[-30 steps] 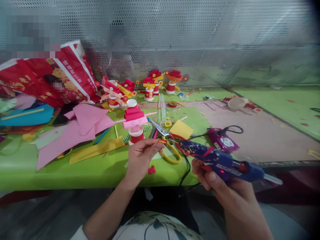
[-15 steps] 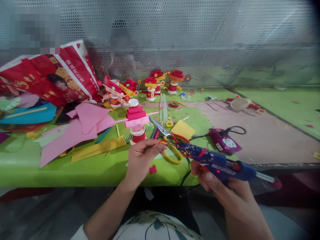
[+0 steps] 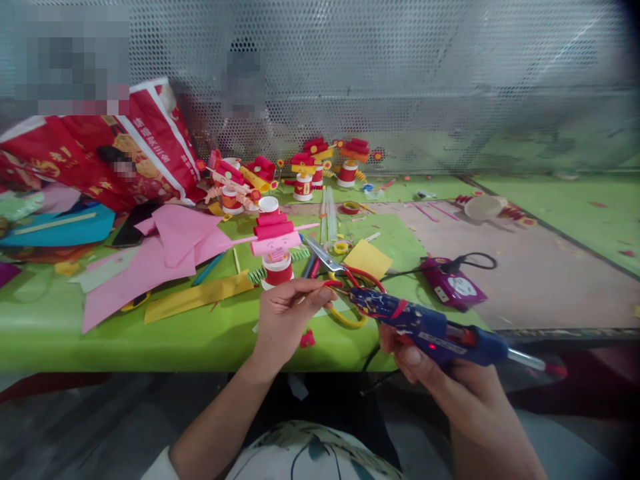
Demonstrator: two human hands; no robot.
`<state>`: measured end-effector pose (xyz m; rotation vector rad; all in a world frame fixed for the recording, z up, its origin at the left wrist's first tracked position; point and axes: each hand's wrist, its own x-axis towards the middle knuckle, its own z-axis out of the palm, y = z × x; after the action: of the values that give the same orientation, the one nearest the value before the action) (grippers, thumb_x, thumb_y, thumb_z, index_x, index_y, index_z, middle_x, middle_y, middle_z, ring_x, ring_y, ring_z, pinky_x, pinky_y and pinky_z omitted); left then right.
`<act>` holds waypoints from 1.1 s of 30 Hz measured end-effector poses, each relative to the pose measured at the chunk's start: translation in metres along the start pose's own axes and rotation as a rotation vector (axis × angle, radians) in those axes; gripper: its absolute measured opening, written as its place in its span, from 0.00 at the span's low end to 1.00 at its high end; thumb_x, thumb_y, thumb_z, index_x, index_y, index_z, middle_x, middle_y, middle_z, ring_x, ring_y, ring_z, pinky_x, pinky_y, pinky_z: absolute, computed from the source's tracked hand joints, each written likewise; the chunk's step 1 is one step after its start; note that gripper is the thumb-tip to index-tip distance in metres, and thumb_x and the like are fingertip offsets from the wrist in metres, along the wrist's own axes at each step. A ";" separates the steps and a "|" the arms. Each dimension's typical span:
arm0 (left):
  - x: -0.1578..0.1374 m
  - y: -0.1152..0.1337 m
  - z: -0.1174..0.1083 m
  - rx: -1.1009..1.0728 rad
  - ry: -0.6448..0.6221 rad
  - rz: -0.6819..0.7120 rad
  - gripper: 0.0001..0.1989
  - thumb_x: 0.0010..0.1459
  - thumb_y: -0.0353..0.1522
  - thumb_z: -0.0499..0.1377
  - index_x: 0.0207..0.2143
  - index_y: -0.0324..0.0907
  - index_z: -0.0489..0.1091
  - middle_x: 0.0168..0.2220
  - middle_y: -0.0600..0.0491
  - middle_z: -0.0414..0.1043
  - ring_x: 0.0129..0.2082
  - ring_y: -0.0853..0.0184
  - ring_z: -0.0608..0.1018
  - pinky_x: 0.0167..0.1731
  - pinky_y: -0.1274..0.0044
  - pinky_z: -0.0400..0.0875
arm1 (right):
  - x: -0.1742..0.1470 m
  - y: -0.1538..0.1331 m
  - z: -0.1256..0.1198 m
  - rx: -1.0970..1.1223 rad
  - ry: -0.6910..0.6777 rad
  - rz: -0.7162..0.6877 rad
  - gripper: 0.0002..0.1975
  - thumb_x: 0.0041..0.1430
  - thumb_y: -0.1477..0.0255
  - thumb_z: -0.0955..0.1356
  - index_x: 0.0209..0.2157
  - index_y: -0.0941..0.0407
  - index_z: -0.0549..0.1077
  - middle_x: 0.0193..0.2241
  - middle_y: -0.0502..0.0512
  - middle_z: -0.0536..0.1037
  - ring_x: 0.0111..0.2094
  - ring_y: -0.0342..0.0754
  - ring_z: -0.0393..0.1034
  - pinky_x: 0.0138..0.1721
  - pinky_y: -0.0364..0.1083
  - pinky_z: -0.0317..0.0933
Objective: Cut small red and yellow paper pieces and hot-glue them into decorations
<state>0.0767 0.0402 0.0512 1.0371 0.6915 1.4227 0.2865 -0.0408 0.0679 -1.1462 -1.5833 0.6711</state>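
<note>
Between thumb and forefinger, my left hand (image 3: pixel 290 313) pinches a small red paper piece (image 3: pixel 333 284). My right hand (image 3: pixel 440 380) is wrapped round a blue glue gun (image 3: pixel 420 327), its red light lit and a clear glue stick poking out of the back. The nozzle is at the red piece; whether they touch I cannot tell. Just beyond my left hand stands a paper figure (image 3: pixel 275 247) on a red and white cup, with green spring arms. Scissors (image 3: pixel 325 255) with red and yellow handles lie open behind the nozzle. A small red paper scrap (image 3: pixel 307 339) rests near the table's front edge.
Pink paper sheets (image 3: pixel 175 240) and a yellow strip (image 3: pixel 200 297) cover the left. Several finished-looking figures (image 3: pixel 303 179) stand along the mesh wall beside a red bag (image 3: pixel 145 147). At right are a purple box (image 3: pixel 455 285) with a cable and a toppled cup (image 3: pixel 485 207).
The glue gun has shifted slightly left and down at its nozzle. More of the red piece shows at my left fingertips. The view has moved a little.
</note>
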 end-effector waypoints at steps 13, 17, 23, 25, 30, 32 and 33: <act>0.002 0.003 -0.001 0.006 -0.028 0.085 0.02 0.56 0.32 0.73 0.34 0.45 0.85 0.29 0.53 0.84 0.29 0.70 0.83 0.33 0.79 0.80 | -0.009 -0.005 0.003 -0.390 0.067 -0.177 0.04 0.66 0.66 0.71 0.41 0.51 0.77 0.32 0.52 0.82 0.29 0.50 0.78 0.28 0.44 0.72; 0.002 0.005 0.000 0.007 -0.012 0.097 0.02 0.56 0.31 0.73 0.34 0.45 0.85 0.27 0.54 0.84 0.27 0.70 0.83 0.31 0.80 0.79 | -0.011 -0.004 0.006 -0.557 0.086 -0.267 0.10 0.69 0.63 0.69 0.49 0.51 0.73 0.37 0.56 0.83 0.32 0.53 0.81 0.31 0.47 0.73; 0.002 0.006 0.000 0.014 -0.008 0.110 0.03 0.55 0.31 0.73 0.34 0.46 0.85 0.28 0.54 0.84 0.27 0.71 0.82 0.31 0.81 0.79 | -0.005 -0.016 0.009 -0.735 0.118 -0.359 0.13 0.73 0.58 0.64 0.46 0.53 0.70 0.32 0.58 0.83 0.28 0.53 0.81 0.28 0.47 0.72; 0.001 0.005 -0.001 0.026 -0.008 0.116 0.03 0.55 0.31 0.73 0.34 0.45 0.85 0.28 0.54 0.84 0.27 0.70 0.82 0.31 0.81 0.79 | -0.005 -0.018 0.010 -0.759 0.127 -0.379 0.14 0.74 0.57 0.63 0.45 0.53 0.69 0.31 0.58 0.83 0.28 0.54 0.81 0.27 0.48 0.72; 0.000 0.004 -0.003 0.058 -0.007 0.130 0.03 0.57 0.31 0.72 0.36 0.45 0.85 0.30 0.52 0.84 0.29 0.70 0.83 0.33 0.80 0.79 | -0.004 -0.018 0.010 -0.748 0.088 -0.397 0.12 0.73 0.59 0.65 0.46 0.54 0.69 0.31 0.58 0.82 0.27 0.53 0.81 0.27 0.48 0.72; -0.001 0.004 -0.004 0.061 -0.011 0.140 0.04 0.57 0.31 0.72 0.36 0.45 0.85 0.31 0.52 0.85 0.30 0.70 0.83 0.34 0.80 0.79 | -0.004 -0.019 0.009 -0.749 0.085 -0.402 0.12 0.73 0.59 0.64 0.45 0.54 0.69 0.30 0.57 0.82 0.26 0.52 0.80 0.26 0.47 0.71; -0.001 0.004 -0.004 0.060 -0.011 0.145 0.04 0.57 0.31 0.72 0.36 0.46 0.85 0.31 0.52 0.85 0.30 0.70 0.83 0.34 0.80 0.79 | -0.004 -0.019 0.009 -0.754 0.095 -0.408 0.13 0.73 0.59 0.64 0.45 0.54 0.69 0.30 0.57 0.82 0.26 0.52 0.80 0.25 0.47 0.71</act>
<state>0.0709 0.0395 0.0529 1.1610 0.6656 1.5271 0.2716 -0.0510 0.0794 -1.2856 -1.9700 -0.2820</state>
